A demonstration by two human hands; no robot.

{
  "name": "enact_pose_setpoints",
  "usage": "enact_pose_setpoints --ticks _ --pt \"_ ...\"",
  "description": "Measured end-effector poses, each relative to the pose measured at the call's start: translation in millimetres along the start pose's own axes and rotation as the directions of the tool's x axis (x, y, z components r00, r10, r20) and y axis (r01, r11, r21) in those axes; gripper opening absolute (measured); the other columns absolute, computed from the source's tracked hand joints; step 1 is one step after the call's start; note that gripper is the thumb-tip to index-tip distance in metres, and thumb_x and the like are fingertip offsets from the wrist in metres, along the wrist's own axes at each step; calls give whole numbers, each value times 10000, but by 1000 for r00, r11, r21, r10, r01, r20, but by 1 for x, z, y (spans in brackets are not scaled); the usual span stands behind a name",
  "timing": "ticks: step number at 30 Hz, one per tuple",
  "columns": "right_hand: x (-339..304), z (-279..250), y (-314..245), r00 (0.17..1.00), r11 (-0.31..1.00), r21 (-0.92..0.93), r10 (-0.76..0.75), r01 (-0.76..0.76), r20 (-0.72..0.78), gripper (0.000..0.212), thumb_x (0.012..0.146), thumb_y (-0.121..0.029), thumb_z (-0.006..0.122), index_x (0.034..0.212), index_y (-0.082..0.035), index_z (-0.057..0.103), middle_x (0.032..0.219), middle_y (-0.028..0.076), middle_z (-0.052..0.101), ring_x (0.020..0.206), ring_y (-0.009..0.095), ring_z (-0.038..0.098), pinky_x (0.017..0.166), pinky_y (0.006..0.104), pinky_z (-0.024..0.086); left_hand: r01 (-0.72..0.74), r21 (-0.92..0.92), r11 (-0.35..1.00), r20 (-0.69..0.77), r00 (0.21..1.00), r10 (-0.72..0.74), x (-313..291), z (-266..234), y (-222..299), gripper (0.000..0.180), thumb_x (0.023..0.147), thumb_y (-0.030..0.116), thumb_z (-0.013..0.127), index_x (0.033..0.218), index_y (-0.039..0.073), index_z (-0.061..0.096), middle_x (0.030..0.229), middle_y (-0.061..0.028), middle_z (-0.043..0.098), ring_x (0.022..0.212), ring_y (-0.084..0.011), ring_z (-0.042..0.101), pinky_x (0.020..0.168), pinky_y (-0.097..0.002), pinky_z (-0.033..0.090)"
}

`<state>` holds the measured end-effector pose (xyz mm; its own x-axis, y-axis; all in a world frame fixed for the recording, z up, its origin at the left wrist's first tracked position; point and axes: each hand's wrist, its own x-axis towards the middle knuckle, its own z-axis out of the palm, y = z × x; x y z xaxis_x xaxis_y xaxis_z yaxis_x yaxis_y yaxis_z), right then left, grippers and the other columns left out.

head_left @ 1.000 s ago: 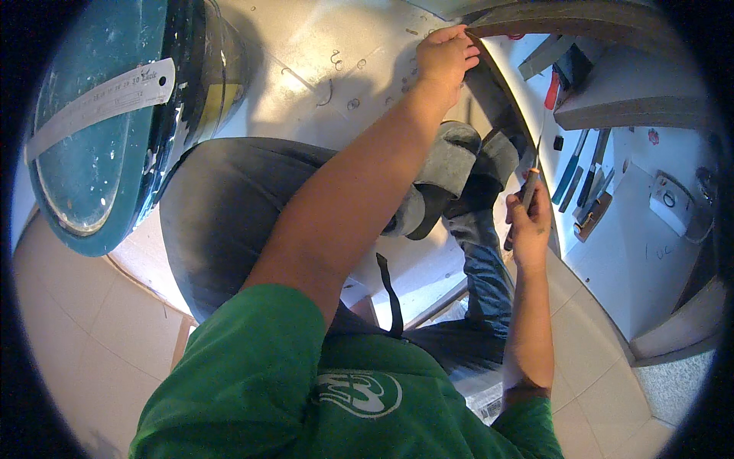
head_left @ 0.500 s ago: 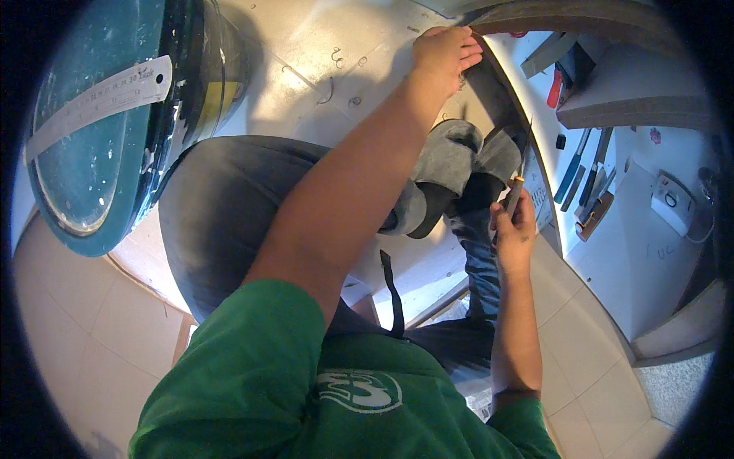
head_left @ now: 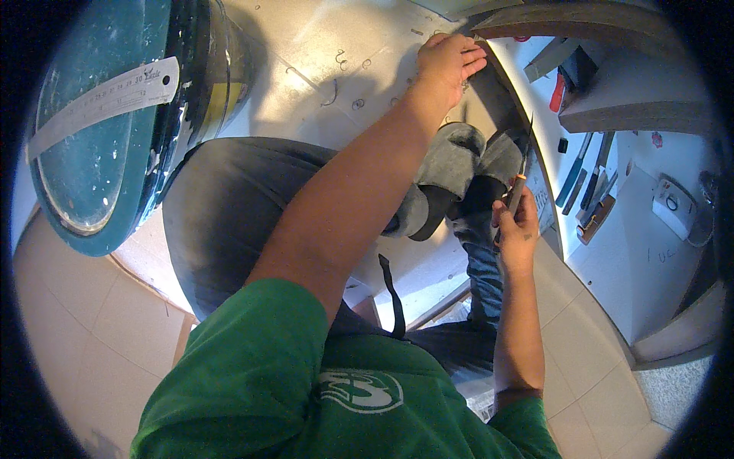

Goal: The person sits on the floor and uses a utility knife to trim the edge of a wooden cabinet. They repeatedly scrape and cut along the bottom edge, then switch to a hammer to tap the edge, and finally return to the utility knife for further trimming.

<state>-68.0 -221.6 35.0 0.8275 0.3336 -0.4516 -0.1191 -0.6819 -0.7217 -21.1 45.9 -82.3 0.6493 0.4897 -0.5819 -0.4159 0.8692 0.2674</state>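
Note:
My left hand (head_left: 451, 63) reaches far forward, its fingers stretched out at the inner edge of a thin curved white panel (head_left: 553, 187). The frames do not settle whether the fingertips press on that panel. Nearer to me, my right hand (head_left: 519, 220) is closed around the dark handle of a slim pointed tool (head_left: 520, 186). An orange collar sits at the top of the handle, and a long thin dark blade points away from me along the panel's edge. Its exact kind is unclear. Part of the handle is hidden by my fingers.
On the left stands a teal-lidded bucket (head_left: 84, 180) with a steel ruler (head_left: 107, 103) across it. Curled shavings (head_left: 331, 93) litter the floor. Several hand tools (head_left: 575, 172) and a white box-shaped device (head_left: 673, 203) lie right of the panel. My slippered feet (head_left: 453, 157) are between my hands.
Both hands keep almost the same places. The whole view has shifted slightly, and the tool's blade shows a little more plainly against the panel.

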Motion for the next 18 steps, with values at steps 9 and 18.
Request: enact_pose_setpoints --ticks 9,18 --pt "2 -7 -2 997 999 -27 41 -39 59 524 908 -33 701 1400 -41 521 1074 41 630 891 111 587 773 255 482 -35 10 999 68 997 34 -3 -6 1 237 887 0 630 1073 -73 502 1113 -253 622 1042 -411 689 943 -486 609" --pt "-2 -4 -6 997 1000 -1 31 -31 66 506 911 -32 700 1387 -26 531 1101 42 631 933 120 591 822 257 483 -91 145 985 128 989 72 3 -13 -3 228 881 42 696 1046 -38 559 1032 -201 670 959 -352 725 893 -456 618"
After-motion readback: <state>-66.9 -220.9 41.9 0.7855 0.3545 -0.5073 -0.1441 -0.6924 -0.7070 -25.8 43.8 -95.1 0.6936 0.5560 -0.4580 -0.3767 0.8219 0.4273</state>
